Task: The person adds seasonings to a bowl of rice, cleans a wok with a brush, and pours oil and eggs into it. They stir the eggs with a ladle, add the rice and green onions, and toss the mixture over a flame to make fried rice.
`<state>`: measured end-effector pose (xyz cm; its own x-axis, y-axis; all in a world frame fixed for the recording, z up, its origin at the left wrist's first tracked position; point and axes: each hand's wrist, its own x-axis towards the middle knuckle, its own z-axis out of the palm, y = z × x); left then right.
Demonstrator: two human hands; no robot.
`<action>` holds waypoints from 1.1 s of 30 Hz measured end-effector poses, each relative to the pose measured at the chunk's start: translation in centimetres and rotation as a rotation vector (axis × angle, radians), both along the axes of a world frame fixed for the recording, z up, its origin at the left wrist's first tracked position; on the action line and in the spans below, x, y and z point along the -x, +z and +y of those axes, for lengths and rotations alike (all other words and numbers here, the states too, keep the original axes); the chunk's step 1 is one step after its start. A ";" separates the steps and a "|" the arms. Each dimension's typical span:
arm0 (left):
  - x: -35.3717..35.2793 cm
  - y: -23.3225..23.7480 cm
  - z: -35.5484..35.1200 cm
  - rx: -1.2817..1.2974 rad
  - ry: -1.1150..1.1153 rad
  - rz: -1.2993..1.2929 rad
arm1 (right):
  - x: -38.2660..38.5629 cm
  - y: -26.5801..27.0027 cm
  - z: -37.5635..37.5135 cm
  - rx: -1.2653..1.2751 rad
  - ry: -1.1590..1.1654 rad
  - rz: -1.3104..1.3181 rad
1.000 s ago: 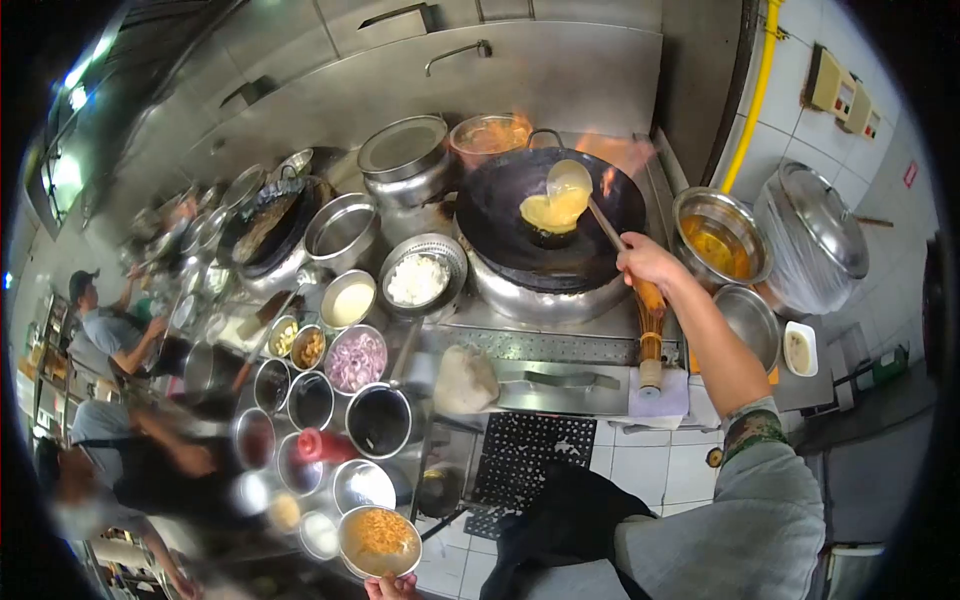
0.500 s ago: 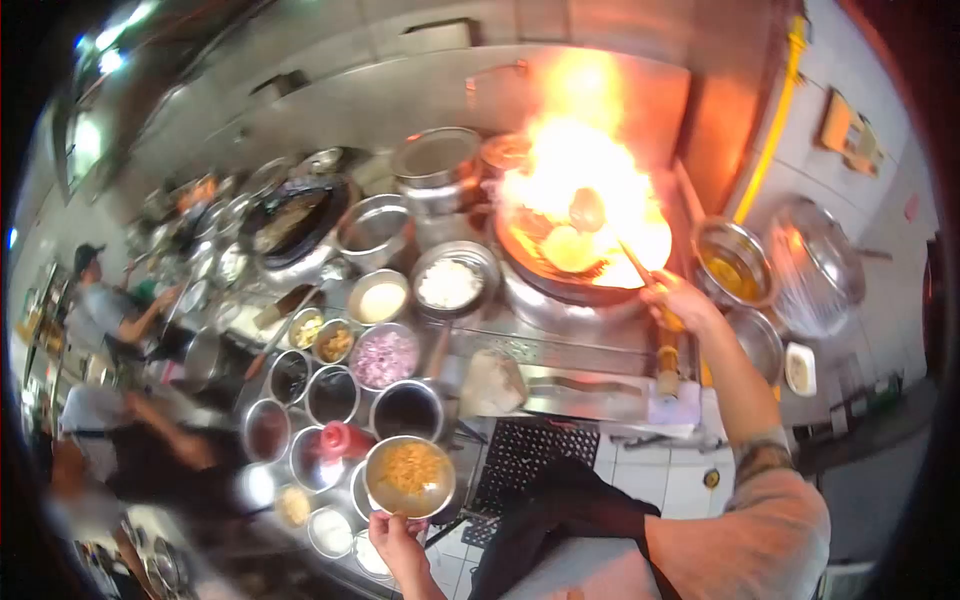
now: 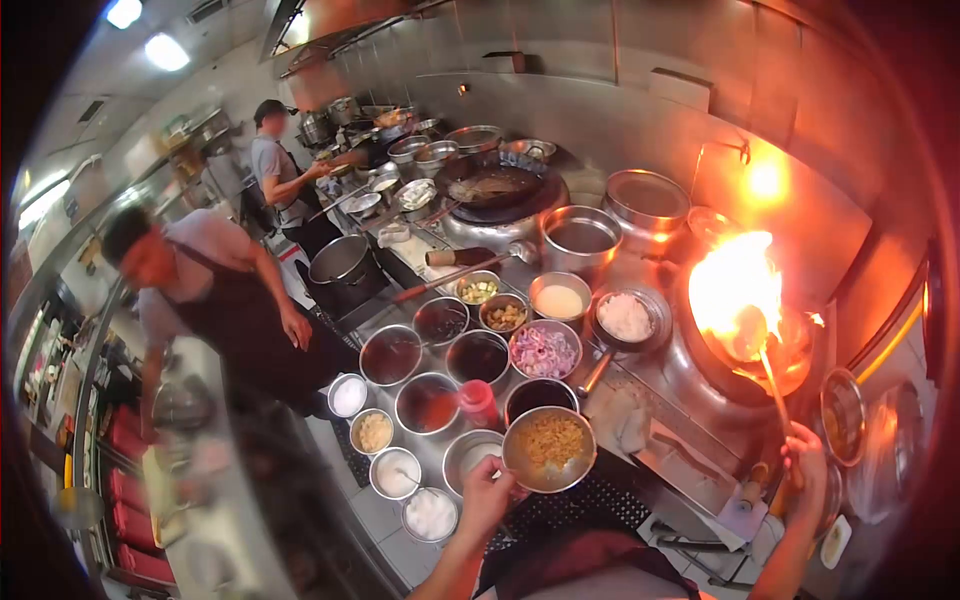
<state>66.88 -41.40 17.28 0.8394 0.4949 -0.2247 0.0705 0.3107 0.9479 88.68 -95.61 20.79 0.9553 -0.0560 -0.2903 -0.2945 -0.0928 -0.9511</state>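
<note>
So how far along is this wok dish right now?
Done: the wok is fired up, flames rising from it. In hand: the right hand holds the ladle in the flames; the left hand holds a metal bowl of yellowish chopped food, off to the wok's side. Left: that bowl's contents are not yet in the wok.

walls: steel panels (image 3: 600,110) (glowing orange) | ceiling: light panels (image 3: 165,50) | floor: pale tiles (image 3: 392,548)
</note>
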 end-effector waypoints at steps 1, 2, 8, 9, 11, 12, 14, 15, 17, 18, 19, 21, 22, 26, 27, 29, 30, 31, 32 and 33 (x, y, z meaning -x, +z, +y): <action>0.1 -0.2 -0.1 0.015 0.026 0.009 | 0.2 -0.1 -1.0 0.020 -0.029 -0.006; 0.4 -0.3 -0.3 0.029 0.039 0.027 | -0.8 -1.1 -1.2 0.026 0.002 -0.073; -0.2 -0.9 -0.2 0.026 -0.002 0.023 | -4.2 -1.3 5.2 0.225 -0.009 -0.073; 0.0 -0.6 -0.3 0.050 0.008 0.021 | -3.0 -0.5 4.8 0.147 0.000 -0.036; 0.4 -0.9 0.2 -0.050 0.017 0.032 | 0.2 2.6 3.6 0.140 0.046 0.046; 0.6 -1.2 0.2 -0.050 0.031 0.033 | 1.6 4.2 2.7 0.139 0.041 0.078; 0.5 -1.3 0.3 -0.054 0.017 0.040 | 1.3 5.0 2.9 0.056 0.123 -0.046; 0.2 -1.7 0.2 -0.035 0.025 0.014 | -0.5 1.4 1.7 0.010 0.018 -0.111; -0.7 -1.1 -0.5 0.036 0.032 0.007 | -3.0 -0.5 3.7 0.288 -0.050 -0.140; -1.1 -0.7 -0.8 -0.011 -0.003 0.009 | -3.9 -2.4 3.8 0.271 -0.071 -0.130; -1.1 -0.2 -0.9 -0.031 -0.026 0.009 | -3.0 -1.0 5.0 0.269 -0.035 -0.109; -1.2 0.1 -0.7 -0.055 -0.030 -0.001 | -0.3 0.1 2.7 0.134 -0.010 -0.025; -1.0 0.1 -0.6 -0.055 -0.017 -0.003 | 0.9 1.0 2.1 0.067 0.015 0.019; -1.1 0.2 -1.2 0.013 0.009 0.010 | 0.7 1.9 1.2 0.217 0.034 -0.026; -1.3 0.1 -1.3 -0.002 -0.016 0.019 | -1.2 -1.2 1.9 0.167 -0.116 -0.114; -2.1 -0.2 -1.8 -0.026 -0.058 0.023 | -3.5 -1.2 4.7 0.328 -0.113 -0.126; -2.2 -0.3 -1.9 -0.046 -0.079 0.024 | -3.8 -1.3 5.7 0.379 -0.102 -0.091; -2.1 -0.4 -1.8 -0.070 -0.102 0.029 | -3.3 -1.4 5.6 0.295 -0.062 -0.075; -2.4 -0.2 -1.9 -0.091 -0.124 0.033 | -2.3 -1.1 5.1 0.214 -0.022 -0.060; -2.1 0.3 -2.1 -0.086 -0.111 0.060 | -1.3 -0.3 4.4 0.135 0.019 -0.043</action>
<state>69.03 -43.46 17.53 0.8765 0.4190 -0.2372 0.1577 0.2155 0.9637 89.97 -91.25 20.52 0.9680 -0.0732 -0.2399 -0.2504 -0.2264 -0.9413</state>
